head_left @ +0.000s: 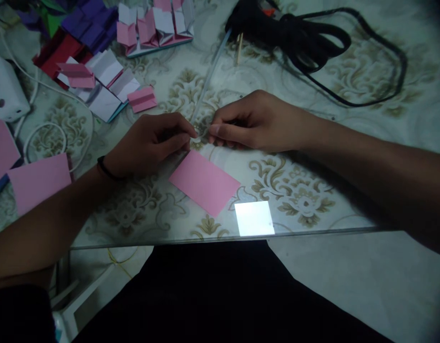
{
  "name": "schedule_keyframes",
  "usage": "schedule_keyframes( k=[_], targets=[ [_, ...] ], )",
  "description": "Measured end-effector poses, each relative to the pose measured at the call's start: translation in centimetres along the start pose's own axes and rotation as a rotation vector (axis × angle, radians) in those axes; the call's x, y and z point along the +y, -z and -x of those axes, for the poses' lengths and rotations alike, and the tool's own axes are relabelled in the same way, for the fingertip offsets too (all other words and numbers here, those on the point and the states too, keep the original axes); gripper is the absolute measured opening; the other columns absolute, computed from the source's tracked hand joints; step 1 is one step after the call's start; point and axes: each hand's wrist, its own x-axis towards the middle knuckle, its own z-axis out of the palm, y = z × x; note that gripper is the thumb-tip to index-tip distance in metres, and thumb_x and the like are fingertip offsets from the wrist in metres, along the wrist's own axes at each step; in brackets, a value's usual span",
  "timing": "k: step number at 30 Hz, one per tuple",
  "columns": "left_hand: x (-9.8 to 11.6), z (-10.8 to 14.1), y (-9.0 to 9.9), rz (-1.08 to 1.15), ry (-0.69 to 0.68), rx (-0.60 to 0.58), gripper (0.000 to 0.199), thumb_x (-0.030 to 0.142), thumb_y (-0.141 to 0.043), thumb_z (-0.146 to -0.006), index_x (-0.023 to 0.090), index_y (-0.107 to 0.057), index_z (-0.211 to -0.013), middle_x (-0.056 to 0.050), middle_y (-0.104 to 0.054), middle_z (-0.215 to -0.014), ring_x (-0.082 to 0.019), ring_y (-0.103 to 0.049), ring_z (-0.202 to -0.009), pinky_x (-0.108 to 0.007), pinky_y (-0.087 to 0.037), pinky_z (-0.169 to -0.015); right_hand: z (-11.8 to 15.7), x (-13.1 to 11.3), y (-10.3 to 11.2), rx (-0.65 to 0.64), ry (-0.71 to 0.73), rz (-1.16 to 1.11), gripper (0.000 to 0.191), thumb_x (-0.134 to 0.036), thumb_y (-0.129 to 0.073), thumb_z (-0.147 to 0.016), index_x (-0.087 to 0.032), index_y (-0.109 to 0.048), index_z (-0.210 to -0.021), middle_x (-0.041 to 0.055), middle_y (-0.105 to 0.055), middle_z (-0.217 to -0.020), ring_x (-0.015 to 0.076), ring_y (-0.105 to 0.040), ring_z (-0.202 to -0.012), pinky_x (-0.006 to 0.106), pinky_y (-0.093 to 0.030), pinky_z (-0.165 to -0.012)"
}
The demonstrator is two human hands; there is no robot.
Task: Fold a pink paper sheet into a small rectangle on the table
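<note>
Through the head camera I have the pink sheet [204, 183] lying flat, just below both hands: at 5 o'clock from the fingertips of my left hand [144, 143] and at 7 o'clock from those of my right hand [255, 126]. Its long axis slants from 10 o'clock to 4 o'clock, and its top corner ends right by the left fingers, so the left is nearer; I can't tell from here whether they touch it.

The left hand has thumb and forefinger drawn almost together; the right is curled, thumb laid against bent fingers. Whether either is pinching something small, I can't tell. A thin pale strip [211, 71] comes down from 1 o'clock, its lower end near the left fingertips.

The desk [287, 181] has a glossy floral top, with a bright reflection [254, 218] at 4 o'clock from the sheet. Toward 11 o'clock I see purple folded paper [91, 24] and a small pink folded piece [142, 98]; a black cord bundle [248, 24] sits near 1 o'clock, a white adapter [7, 90] near 10. The room looks dim, with a pale floor [348, 276] beyond the near edge.
</note>
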Motion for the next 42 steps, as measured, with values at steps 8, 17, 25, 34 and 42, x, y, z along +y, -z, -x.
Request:
schedule_keyframes(
  k=[8, 17, 25, 34, 42],
  targets=[
    [0.15, -0.06, -0.02, -0.005, -0.02, -0.002, 0.012, 0.019, -0.067, -0.095, 0.02, -0.076, -0.102, 0.0, -0.075, -0.079, -0.012, -0.066, -0.068, -0.026, -0.05, -0.064, 0.01, -0.28, 0.0, 0.009, -0.045, -0.019, 0.03, -0.04, -0.064, -0.102, -0.017, -0.071, -0.083, -0.0007, -0.065, -0.064, 0.0099, -0.054, -0.058, 0.024, -0.041, -0.058],
    [0.2, -0.08, -0.1, -0.006, -0.003, 0.016, 0.009, 0.021, -0.069, -0.094, 0.022, -0.077, -0.099, -0.001, -0.074, -0.079, -0.015, -0.069, -0.069, -0.027, -0.053, -0.064, 0.03, 0.11, -0.04, 0.017, 0.02, 0.011, 0.033, -0.04, -0.06, -0.103, -0.014, -0.072, -0.085, -0.0015, -0.066, -0.067, 0.0075, -0.054, -0.057, 0.023, -0.04, -0.058],
    [0.29, -0.02, -0.04, -0.015, -0.004, 0.008, 0.01, 0.022, -0.068, -0.095, 0.024, -0.077, -0.1, -0.001, -0.076, -0.081, -0.015, -0.069, -0.071, -0.027, -0.053, -0.066, 0.09, -0.37, 0.11, -0.001, -0.036, 0.013, 0.026, -0.033, -0.06, -0.104, -0.017, -0.071, -0.086, -0.0021, -0.066, -0.067, 0.0077, -0.053, -0.057, 0.022, -0.04, -0.057],
    [0.19, 0.0, -0.06, -0.02, 0.014, 0.002, 0.011, 0.025, -0.068, -0.097, 0.023, -0.077, -0.102, 0.0, -0.076, -0.083, -0.013, -0.068, -0.072, -0.028, -0.052, -0.067, 0.13, -0.61, 0.02, 0.006, -0.088, -0.009, 0.028, -0.038, -0.062, -0.103, -0.018, -0.071, -0.085, -0.0006, -0.066, -0.066, 0.01, -0.054, -0.06, 0.024, -0.042, -0.06],
    [0.31, 0.04, -0.08, -0.016, 0.008, 0.008, 0.012, 0.033, -0.069, -0.097, 0.025, -0.077, -0.101, -0.003, -0.076, -0.082, -0.018, -0.071, -0.074, -0.031, -0.056, -0.067, 0.18, -0.68, 0.14, -0.016, -0.103, -0.013, 0.032, -0.045, -0.062, -0.102, -0.018, -0.07, -0.087, -0.0004, -0.066, -0.067, 0.0103, -0.053, -0.058, 0.025, -0.041, -0.059]
  ],
)
